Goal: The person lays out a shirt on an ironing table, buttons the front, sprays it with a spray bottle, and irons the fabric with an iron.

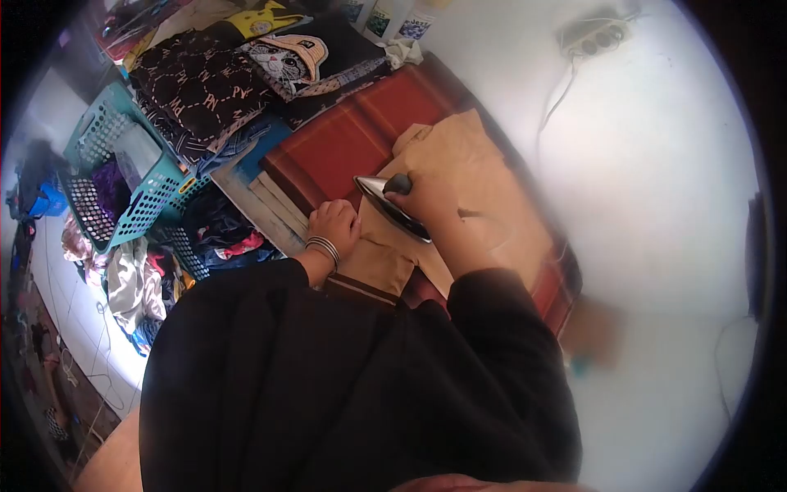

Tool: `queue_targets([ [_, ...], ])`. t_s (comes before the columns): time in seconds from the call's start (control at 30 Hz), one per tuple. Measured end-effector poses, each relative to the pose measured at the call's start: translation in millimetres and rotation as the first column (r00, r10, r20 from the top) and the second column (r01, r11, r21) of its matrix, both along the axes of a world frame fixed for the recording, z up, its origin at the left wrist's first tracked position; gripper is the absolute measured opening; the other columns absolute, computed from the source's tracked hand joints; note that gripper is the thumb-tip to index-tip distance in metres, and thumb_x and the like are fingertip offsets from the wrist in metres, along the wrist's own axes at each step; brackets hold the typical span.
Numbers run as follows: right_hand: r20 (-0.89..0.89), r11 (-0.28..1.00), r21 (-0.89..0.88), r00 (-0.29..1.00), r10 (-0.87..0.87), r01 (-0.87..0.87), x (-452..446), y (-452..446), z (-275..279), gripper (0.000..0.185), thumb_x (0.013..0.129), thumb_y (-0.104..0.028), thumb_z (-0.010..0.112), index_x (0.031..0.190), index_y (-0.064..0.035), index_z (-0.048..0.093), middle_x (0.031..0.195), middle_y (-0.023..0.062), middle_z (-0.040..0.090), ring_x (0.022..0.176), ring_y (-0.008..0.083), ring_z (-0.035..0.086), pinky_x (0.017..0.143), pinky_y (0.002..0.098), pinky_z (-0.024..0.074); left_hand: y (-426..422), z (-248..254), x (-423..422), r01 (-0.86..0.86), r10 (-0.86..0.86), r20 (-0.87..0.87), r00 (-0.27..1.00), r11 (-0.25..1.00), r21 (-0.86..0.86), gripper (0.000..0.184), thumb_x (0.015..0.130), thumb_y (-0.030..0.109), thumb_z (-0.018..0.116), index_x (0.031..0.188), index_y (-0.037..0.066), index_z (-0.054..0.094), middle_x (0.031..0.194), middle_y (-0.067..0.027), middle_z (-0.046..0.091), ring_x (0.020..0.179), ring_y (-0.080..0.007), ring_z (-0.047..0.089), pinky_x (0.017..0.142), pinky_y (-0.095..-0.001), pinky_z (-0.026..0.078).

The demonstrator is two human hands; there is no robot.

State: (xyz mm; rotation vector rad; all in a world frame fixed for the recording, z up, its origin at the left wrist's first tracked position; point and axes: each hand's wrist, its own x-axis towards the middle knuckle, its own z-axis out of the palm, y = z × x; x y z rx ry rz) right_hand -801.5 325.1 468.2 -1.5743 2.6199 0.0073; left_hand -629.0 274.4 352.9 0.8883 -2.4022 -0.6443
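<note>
A tan garment (484,189) lies spread over a red checked cloth (328,152). My right hand (412,197) is wrapped round the dark handle of an iron (385,205), whose metal soleplate rests on the garment with its tip toward the upper left. To the left of the iron, my left hand (334,225), with bangles at the wrist, lies flat at the garment's edge with its fingers stretched out. Below it, part of the garment with a dark brown band (365,289) lies near my body.
Folded dark clothes (197,90) are stacked behind on the left, with bottles (393,20) beyond them. Teal baskets (147,205) hold clothes at the left. A power socket strip (594,38) with a cord is on the white wall at the right.
</note>
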Motion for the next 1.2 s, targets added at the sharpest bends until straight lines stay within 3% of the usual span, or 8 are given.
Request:
queue_targets([
  [0.17,0.069,0.994,-0.009,0.991,-0.112,0.113,5.5,-15.8,5.4,0.043,0.067,-0.045,0.068,0.092,-0.0104,0.065,0.084,0.0133,0.065,0.082,0.0311,0.062,0.072,0.0412,0.0473,-15.9,6.9,10.2,0.204,-0.194,0.156,0.969,0.977,-0.054,0.019,0.074,0.029,0.060,0.085,0.014,0.055,0.093,-0.0019,0.051,0.093,-0.0217,0.048,0.079,-0.0391,0.038],
  [0.27,0.073,0.997,0.011,0.994,-0.076,0.076,10.4,3.5,8.5,0.052,0.068,-0.051,0.066,0.097,-0.0077,0.062,0.084,0.0151,0.065,0.080,0.0318,0.062,0.071,0.0405,0.0475,-29.1,0.1,15.6,0.317,-0.303,0.117,0.946,0.940,-0.123,0.021,0.073,0.029,0.062,0.088,0.015,0.056,0.096,-0.0011,0.051,0.092,-0.0211,0.048,0.078,-0.0379,0.038],
  [0.33,0.075,0.991,0.083,0.991,-0.110,0.104,10.8,20.0,14.0,0.052,0.068,-0.051,0.066,0.097,-0.0077,0.062,0.085,0.0154,0.065,0.081,0.0316,0.062,0.071,0.0406,0.0475,-30.4,-5.4,23.2,0.397,-0.416,-0.040,0.909,0.889,-0.229,0.025,0.071,0.026,0.063,0.093,0.017,0.056,0.098,-0.0002,0.051,0.092,-0.0206,0.048,0.077,-0.0360,0.038],
  [0.43,0.110,0.978,0.146,0.980,-0.165,0.148,9.1,22.7,13.4,0.047,0.068,-0.048,0.067,0.093,-0.0080,0.063,0.085,0.0142,0.064,0.083,0.0310,0.062,0.071,0.0408,0.0472,-31.4,-6.7,25.3,0.528,-0.547,-0.005,0.837,0.810,-0.257,0.031,0.068,0.024,0.063,0.097,0.018,0.056,0.100,0.0011,0.052,0.095,-0.0196,0.048,0.078,-0.0355,0.038],
  [0.67,0.100,0.976,0.029,0.970,-0.220,0.218,-6.5,-17.5,6.3,0.047,0.067,-0.048,0.068,0.091,-0.0076,0.063,0.084,0.0162,0.064,0.081,0.0316,0.062,0.069,0.0414,0.0467,-30.6,-0.6,20.9,0.600,-0.587,0.123,0.800,0.778,-0.190,0.032,0.066,0.026,0.061,0.097,0.019,0.057,0.101,0.0016,0.052,0.099,-0.0187,0.046,0.079,-0.0372,0.037],
  [0.97,0.183,0.895,-0.069,0.887,-0.424,0.442,-39.3,71.0,-15.1,0.045,0.067,-0.046,0.067,0.091,-0.0086,0.064,0.084,0.0145,0.064,0.081,0.0314,0.061,0.070,0.0408,0.0468,-34.3,-0.9,19.7,0.612,-0.602,0.110,0.791,0.782,-0.120,0.030,0.067,0.024,0.059,0.095,0.015,0.057,0.101,-0.0006,0.052,0.099,-0.0205,0.046,0.082,-0.0377,0.037],
  [1.1,0.129,0.879,-0.101,0.882,-0.453,0.466,-36.1,75.8,-5.7,0.045,0.067,-0.046,0.067,0.091,-0.0081,0.064,0.082,0.0152,0.064,0.080,0.0315,0.061,0.070,0.0413,0.0465,-33.3,2.6,20.6,0.617,-0.603,0.138,0.786,0.781,-0.099,0.030,0.068,0.025,0.059,0.096,0.015,0.057,0.103,-0.0013,0.051,0.101,-0.0207,0.045,0.083,-0.0379,0.036],
  [1.2,0.065,0.939,-0.084,0.942,-0.328,0.333,-36.6,49.0,-8.3,0.044,0.066,-0.046,0.067,0.088,-0.0082,0.063,0.081,0.0149,0.064,0.078,0.0320,0.061,0.068,0.0419,0.0464,-32.1,-0.2,19.3,0.614,-0.601,0.127,0.789,0.783,-0.103,0.030,0.068,0.025,0.059,0.096,0.015,0.057,0.103,-0.0016,0.051,0.101,-0.0207,0.045,0.084,-0.0380,0.035],
])
